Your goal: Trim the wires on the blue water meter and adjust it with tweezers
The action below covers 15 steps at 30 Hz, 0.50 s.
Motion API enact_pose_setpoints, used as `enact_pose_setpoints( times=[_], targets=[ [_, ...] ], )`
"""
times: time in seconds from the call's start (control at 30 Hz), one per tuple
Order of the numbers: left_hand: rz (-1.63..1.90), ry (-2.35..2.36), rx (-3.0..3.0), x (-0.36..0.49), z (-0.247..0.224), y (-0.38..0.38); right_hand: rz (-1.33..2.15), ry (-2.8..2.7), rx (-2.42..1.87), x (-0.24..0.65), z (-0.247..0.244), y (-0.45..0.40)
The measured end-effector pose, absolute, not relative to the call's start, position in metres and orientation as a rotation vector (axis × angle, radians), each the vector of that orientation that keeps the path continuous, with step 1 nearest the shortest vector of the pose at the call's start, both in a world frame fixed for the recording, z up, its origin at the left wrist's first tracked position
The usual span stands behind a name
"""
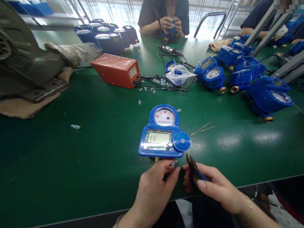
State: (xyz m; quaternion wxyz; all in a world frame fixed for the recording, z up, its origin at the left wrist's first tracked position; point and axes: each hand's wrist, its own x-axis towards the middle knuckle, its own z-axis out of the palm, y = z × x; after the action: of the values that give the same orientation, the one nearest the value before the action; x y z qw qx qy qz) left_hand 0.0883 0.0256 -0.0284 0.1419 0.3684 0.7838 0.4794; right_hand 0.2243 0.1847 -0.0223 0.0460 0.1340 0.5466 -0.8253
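Observation:
A blue water meter [156,126] lies before me, its round dial [164,116] at the far side and its lit display [156,138] reading "E0" or similar. Over the display's right corner sits a round blue disc [182,141]. At the meter's near edge my left hand [154,186] is closed, thumb and forefinger pinching at a small clear plastic seal [175,163]. My right hand [211,185] grips blue-handled cutting pliers [193,166], jaws pointing up and slightly parted, just right of the seal. Two thin wires [203,129] lie right of the disc.
An orange box [116,70] with cables stands behind, near scattered clear seals [163,81] and a plastic bag [180,75]. More blue meters [211,74] are at right and back left. A heavy green machine [21,53] fills the left. A co-worker [163,19] sits opposite, holding a meter.

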Motion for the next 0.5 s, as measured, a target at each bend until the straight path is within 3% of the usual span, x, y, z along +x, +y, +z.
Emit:
enact_pose_setpoints(
  times=[0.23, 0.5],
  targets=[
    [1.275, 2.396, 1.381, 0.078, -0.033, 0.025, -2.054, 1.631, 0.400, 0.215, -0.014, 0.216],
    [1.178, 2.310, 1.557, 0.070, -0.024, 0.019, -1.904, 1.607, 0.371, 0.196, -0.012, 0.225]
  ],
)
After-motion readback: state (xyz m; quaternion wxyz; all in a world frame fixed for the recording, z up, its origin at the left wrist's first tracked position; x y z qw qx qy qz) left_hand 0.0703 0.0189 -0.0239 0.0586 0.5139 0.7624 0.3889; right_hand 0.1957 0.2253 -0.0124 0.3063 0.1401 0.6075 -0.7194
